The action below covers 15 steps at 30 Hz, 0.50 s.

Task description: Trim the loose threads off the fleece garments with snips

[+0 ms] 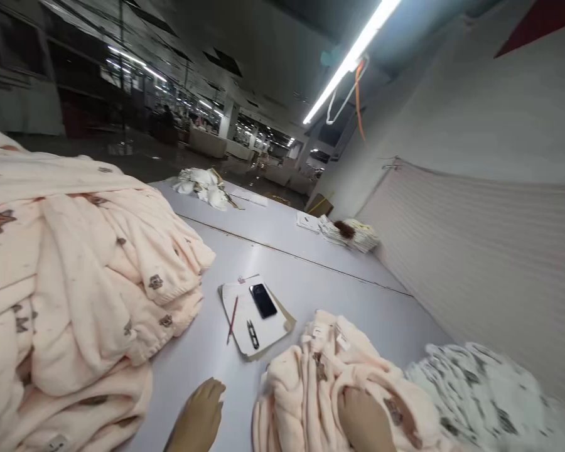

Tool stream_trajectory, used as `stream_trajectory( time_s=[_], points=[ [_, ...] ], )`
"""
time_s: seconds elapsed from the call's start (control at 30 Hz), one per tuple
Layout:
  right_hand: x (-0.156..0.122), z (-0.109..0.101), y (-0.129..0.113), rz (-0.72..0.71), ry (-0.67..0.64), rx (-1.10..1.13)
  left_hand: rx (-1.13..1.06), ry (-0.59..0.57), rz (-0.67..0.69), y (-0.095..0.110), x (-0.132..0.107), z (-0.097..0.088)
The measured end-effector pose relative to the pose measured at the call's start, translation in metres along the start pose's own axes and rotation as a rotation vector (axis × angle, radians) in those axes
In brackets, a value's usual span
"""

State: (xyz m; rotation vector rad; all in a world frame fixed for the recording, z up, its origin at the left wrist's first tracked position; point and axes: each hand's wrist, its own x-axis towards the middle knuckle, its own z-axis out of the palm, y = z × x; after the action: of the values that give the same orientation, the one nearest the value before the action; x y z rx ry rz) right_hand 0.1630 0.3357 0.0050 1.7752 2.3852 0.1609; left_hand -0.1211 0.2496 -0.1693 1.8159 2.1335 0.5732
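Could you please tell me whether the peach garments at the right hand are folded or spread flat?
Folded: the peach garments lie in thick, rounded layers close together, with the right hand on them.

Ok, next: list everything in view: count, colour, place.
large cloth pile: one, peach with prints, left
smaller cloth pile: one, peach, front, right of centre
patterned pile: one, whitish, dark-marked, right
board with paper: one, white-topped, mid-table
phone: one, black, on board
snips: one, black, on board
pen or pencil: one, red, board's left edge
tabletop: one, seamed, pale lavender, beneath
cloth heap: one, whitish, table's far left
far stacks: several, whitish, table's far right
hanging sheet: one, pale pink, right
tube light: one, white, overhead
strip: one, orange, by light
background: too dim to count
left hand: one, bare, over tabletop
right hand: one, bare, on smaller pile
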Motion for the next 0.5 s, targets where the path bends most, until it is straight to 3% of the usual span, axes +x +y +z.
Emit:
stream_trajectory(
  time_s=[0.1,0.17,0.23,0.33,0.4,0.5],
  points=[
    [0.044,0.004,-0.013,-0.041,-0.053,-0.023,0.054,0.024,-0.002,-0.03,-0.008,0.02],
    [0.062,0.006,-0.021,-0.062,-0.067,-0.033,0.055,0.03,0.111,-0.022,0.011,0.035],
    [0.077,0.007,-0.029,-0.075,-0.072,-0.046,0.037,0.028,0.214,-0.001,0.043,0.049],
    [0.099,0.007,-0.043,-0.067,-0.065,-0.069,0.033,0.064,0.222,0.024,0.092,0.061],
    [0.112,0.006,-0.051,-0.047,-0.059,-0.076,0.039,0.081,0.201,0.025,0.112,0.062],
    [0.131,0.006,-0.063,-0.021,-0.054,-0.069,0.053,0.106,0.196,0.001,0.125,0.056]
  ],
)
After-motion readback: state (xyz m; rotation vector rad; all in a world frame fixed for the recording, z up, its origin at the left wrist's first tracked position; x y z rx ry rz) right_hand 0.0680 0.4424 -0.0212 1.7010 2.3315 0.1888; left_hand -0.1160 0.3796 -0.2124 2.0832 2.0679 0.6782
